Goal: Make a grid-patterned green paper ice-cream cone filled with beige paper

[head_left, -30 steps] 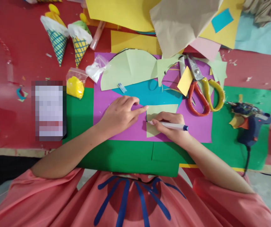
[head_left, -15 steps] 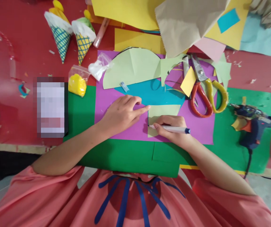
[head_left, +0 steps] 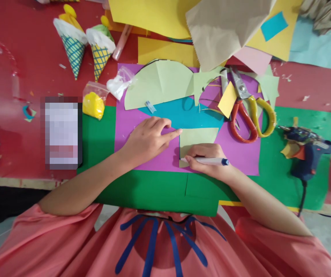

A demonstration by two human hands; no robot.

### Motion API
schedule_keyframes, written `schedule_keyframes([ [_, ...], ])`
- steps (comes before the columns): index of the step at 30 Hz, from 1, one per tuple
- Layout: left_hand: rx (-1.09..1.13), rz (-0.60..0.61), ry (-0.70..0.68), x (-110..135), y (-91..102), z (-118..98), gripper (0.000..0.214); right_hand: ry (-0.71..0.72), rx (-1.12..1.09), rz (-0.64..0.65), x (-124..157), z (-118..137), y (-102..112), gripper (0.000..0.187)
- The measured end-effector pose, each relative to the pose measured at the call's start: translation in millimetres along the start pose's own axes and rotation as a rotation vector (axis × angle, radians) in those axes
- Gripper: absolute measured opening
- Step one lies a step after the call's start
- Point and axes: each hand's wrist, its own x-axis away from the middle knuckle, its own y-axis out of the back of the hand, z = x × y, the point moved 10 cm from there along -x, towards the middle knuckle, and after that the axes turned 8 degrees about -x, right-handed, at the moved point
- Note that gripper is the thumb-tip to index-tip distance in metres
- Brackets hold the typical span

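In the head view my right hand [head_left: 207, 156] is closed round a white marker with a blue end [head_left: 216, 161]. Its tip meets the left edge of a small pale green piece of paper [head_left: 200, 135], along which a dark line runs. Resting on the purple sheet [head_left: 145, 163], my left hand [head_left: 151, 134] has its index finger stretched out to that paper's upper left edge. The other fingers are loosely bent and hold nothing. Beyond the hands lie a blue paper piece [head_left: 177, 115] and a larger rounded pale green paper [head_left: 162, 82].
Scissors [head_left: 244, 111] lie right of the blue paper. A glue gun [head_left: 308, 157] rests on the green sheet [head_left: 154, 188]. At left are a blurred-out phone-like object [head_left: 63, 134], a bag of yellow clay [head_left: 94, 105] and two paper ice cream cones [head_left: 73, 52], [head_left: 100, 57].
My right hand has drawn the marker tip a little toward me along the paper's left edge, and the dark line there is longer. My left hand stays in place.
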Motion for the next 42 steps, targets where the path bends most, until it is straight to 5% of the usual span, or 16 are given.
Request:
schedule_keyframes([
  [27, -0.009, -0.018, -0.004, 0, 0.3, 0, 0.039, 0.121, -0.108, 0.178, 0, 13, -17, 0.028],
  [29, -0.009, -0.016, -0.008, 0, 0.1, 0, 0.038, 0.063, -0.178, 0.109, 0, 7, -9, 0.027],
  [35, -0.023, -0.003, 0.006, 2, -2.4, 2, 0.034, -0.194, -0.253, -0.433, -1, -22, 49, 0.022],
  [42, 0.018, 0.012, 0.003, 2, -4.9, 2, 0.038, -0.302, -0.216, -0.42, -14, -36, 47, 0.022],
])
